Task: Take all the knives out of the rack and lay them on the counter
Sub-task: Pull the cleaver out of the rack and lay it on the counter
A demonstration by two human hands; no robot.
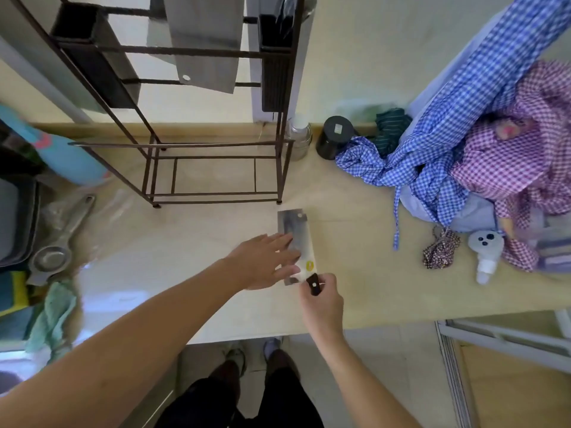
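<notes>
Currently I log one cleaver [295, 239] flat on the surface [191, 248]: right hand [321, 299] grip clamped on its handle, left hand [265, 261] spread flat over the blade.

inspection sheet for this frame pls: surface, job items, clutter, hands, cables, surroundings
Surface: beige counter, partly bare.
Job's things: cleaver flat on counter in front of the rack; another cleaver hangs in the rack.
Clutter: checked clothes, black jar, spray bottle, strainer, green cloth.
Grippers: right hand grips the cleaver's handle; left hand open, over its blade.
Cables: nothing seen.
Surroundings: tiled floor, the person's feet below.
</notes>
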